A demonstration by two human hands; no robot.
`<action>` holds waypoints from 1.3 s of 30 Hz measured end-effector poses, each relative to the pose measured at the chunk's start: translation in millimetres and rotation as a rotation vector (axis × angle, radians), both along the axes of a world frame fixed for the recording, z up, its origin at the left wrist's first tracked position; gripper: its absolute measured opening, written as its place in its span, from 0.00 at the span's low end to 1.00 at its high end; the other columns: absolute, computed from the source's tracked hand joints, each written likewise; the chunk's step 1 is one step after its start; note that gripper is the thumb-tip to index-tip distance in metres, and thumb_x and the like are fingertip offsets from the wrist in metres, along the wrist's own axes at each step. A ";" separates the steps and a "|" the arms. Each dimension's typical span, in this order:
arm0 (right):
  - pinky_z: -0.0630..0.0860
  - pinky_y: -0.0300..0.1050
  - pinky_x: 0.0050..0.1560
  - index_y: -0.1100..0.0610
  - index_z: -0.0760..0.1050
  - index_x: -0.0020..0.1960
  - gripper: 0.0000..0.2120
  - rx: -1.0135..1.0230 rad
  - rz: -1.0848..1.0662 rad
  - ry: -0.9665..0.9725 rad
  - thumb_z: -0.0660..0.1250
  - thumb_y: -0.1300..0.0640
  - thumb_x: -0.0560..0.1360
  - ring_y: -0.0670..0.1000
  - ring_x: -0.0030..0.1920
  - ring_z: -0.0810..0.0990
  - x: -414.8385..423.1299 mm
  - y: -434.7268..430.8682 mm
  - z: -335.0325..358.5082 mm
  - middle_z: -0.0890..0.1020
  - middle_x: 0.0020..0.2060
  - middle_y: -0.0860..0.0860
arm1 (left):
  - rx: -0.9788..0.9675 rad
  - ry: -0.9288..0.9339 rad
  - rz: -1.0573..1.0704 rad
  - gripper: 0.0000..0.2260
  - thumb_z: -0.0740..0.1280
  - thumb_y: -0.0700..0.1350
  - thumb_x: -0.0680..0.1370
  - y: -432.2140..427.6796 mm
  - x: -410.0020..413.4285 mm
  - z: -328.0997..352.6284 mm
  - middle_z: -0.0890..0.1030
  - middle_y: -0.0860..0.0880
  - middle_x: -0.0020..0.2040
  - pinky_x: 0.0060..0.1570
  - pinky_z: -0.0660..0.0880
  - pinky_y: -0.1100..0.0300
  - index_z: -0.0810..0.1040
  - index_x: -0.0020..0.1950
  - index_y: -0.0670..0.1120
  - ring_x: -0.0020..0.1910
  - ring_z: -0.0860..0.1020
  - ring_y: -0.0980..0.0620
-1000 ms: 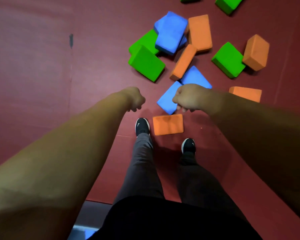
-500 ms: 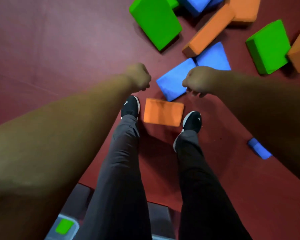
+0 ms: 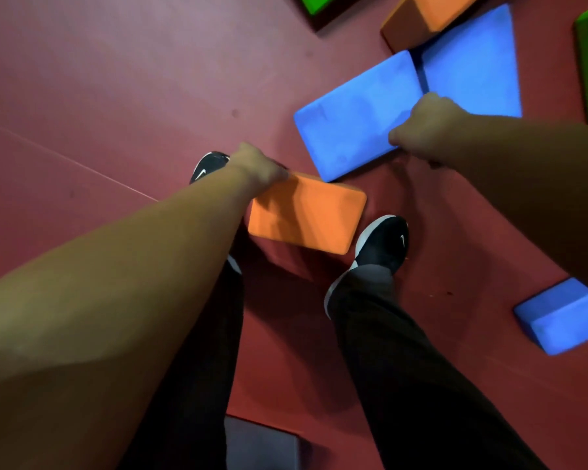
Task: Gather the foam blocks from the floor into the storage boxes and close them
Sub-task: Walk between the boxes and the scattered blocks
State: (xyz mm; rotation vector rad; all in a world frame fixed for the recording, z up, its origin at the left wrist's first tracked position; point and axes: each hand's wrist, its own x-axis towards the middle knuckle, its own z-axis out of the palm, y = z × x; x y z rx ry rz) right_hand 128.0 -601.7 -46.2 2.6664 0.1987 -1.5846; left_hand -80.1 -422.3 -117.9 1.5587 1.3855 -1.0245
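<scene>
Left hand [image 3: 263,171] grips corner of orange block [image 3: 306,215], flat on floor [image 3: 116,96]; right hand [image 3: 425,127] pinches edge of blue block [image 3: 350,120] just beyond — both off-centre holds. Risk: foam pivots and slips free on lifting.

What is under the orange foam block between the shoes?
Only the dark red floor shows around the orange foam block, with a shadow at its near edge. The left hand grips its far corner. Whatever lies directly beneath is covered by the block.
</scene>
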 end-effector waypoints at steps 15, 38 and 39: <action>0.65 0.53 0.74 0.63 0.61 0.77 0.46 -0.114 -0.067 -0.305 0.76 0.39 0.70 0.60 0.74 0.68 3.7 30.7 -70.1 0.66 0.74 0.58 | -0.155 -0.096 -0.299 0.43 0.86 0.50 0.62 6.1 -15.6 -45.0 0.78 0.46 0.70 0.65 0.77 0.53 0.74 0.75 0.49 0.66 0.78 0.44; 0.73 0.48 0.62 0.58 0.67 0.75 0.50 0.163 -0.053 -0.115 0.79 0.33 0.62 0.57 0.67 0.75 -9.4 32.0 -48.0 0.74 0.70 0.55 | -0.465 -0.194 -0.149 0.24 0.81 0.43 0.62 -5.1 -37.7 -34.6 0.82 0.48 0.42 0.40 0.75 0.54 0.83 0.56 0.39 0.39 0.78 0.47; 0.75 0.50 0.62 0.58 0.71 0.72 0.52 0.147 -0.031 -0.111 0.77 0.29 0.59 0.59 0.65 0.77 -10.6 33.6 -43.6 0.76 0.69 0.56 | -0.495 -0.225 -0.150 0.26 0.82 0.41 0.64 -5.6 -38.8 -31.7 0.85 0.50 0.49 0.49 0.79 0.54 0.83 0.61 0.41 0.47 0.83 0.48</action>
